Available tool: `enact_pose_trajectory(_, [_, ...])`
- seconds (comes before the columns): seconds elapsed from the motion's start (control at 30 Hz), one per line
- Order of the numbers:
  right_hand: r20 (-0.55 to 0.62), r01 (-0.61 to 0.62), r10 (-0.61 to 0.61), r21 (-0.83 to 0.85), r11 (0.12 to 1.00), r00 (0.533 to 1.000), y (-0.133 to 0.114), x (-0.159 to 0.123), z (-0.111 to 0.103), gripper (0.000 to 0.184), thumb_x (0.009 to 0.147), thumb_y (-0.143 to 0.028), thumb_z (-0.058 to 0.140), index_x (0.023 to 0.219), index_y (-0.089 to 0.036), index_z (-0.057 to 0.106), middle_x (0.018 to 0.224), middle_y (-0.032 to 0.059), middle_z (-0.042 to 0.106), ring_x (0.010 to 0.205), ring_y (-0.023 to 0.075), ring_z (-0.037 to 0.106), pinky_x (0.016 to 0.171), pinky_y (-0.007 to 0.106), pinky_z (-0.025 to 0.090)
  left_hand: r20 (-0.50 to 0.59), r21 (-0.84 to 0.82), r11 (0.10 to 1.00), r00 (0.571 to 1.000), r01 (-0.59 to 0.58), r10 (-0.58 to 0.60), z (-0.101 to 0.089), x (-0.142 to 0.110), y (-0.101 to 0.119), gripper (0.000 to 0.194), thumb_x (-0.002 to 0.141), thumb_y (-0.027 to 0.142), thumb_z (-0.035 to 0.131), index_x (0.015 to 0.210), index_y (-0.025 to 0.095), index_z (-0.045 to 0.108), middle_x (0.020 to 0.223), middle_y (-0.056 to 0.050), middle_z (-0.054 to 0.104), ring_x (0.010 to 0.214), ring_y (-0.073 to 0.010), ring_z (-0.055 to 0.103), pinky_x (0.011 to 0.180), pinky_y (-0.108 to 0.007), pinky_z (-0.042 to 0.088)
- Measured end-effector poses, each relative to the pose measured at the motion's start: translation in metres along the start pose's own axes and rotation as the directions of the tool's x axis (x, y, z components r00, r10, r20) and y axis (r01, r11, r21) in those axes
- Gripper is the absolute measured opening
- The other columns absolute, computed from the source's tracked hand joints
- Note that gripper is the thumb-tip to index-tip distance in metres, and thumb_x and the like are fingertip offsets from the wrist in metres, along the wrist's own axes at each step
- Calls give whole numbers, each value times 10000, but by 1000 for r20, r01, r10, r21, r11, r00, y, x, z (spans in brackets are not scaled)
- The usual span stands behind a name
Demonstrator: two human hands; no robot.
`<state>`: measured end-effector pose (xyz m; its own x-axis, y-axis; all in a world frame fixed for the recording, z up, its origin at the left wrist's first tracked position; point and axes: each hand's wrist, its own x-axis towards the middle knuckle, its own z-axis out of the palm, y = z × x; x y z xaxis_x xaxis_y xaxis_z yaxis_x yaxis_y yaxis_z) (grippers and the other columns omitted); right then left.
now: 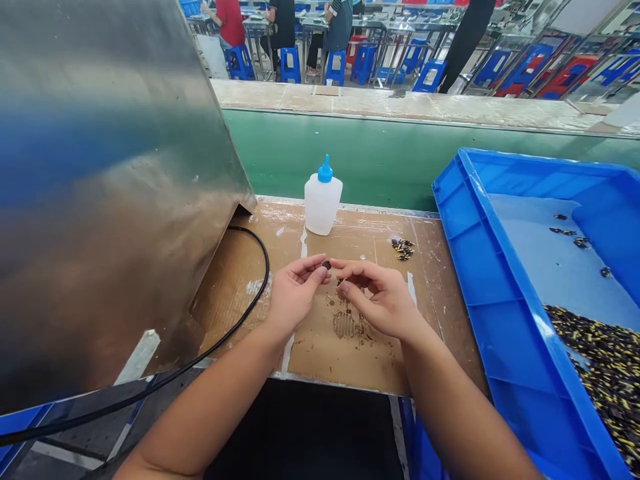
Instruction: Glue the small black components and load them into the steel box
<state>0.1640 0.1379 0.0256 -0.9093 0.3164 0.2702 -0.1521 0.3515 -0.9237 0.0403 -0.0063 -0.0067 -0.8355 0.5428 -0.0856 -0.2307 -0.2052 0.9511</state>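
Observation:
Between the thumb and fingers of my left hand [295, 290] is a small dark round piece [327, 265]. My right hand [383, 297] is close beside it, its index fingertip near the piece. Its thumb and fingers curl together, with a tiny dark bit showing at the thumb tip that I cannot make out. Both hands are above a cardboard-covered worktop [320, 363]. Below them are brown wavy marks and spots [347, 325] on the cardboard. A small pile of black and yellow parts [403, 249] lies beyond my right hand.
A white squeeze bottle [323, 203] with a blue nozzle stands behind the hands. On the right, a blue crate [500, 280] holds many black and yellow parts [610, 380]. A metal housing [115, 200] and a black cable [260, 293] are on the left. People sit at tables far back.

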Motion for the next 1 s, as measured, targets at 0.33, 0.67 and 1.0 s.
enact_pose_trajectory(0.33, [16,43,-42,-74,996,999,-1,-2,0,144,1029,-220,686,1118,-268,789,1346,71,783,1132,260,790,861,389,662,69,-195,969,988,151,-140,2,-1,5,404,679,414,1033,877,150,800,888,-63,835,847,-176,818,919,-320,678])
enact_pose_trajectory(0.67, [40,-5,3,68,998,999,-4,-2,-9,117,1032,-236,705,1116,-254,784,1296,73,792,1063,237,795,835,376,674,75,-90,994,996,63,-56,-3,-4,5,301,739,379,997,866,164,829,921,-91,856,893,-225,836,949,-389,692])
enact_pose_trajectory(1.0, [145,206,-159,-427,881,977,5,3,-54,165,1048,-185,664,1071,-250,814,1067,35,821,906,192,754,722,333,597,46,-70,998,999,-4,7,-3,-5,11,163,754,299,962,778,188,845,923,-73,851,853,-166,815,885,-299,678])
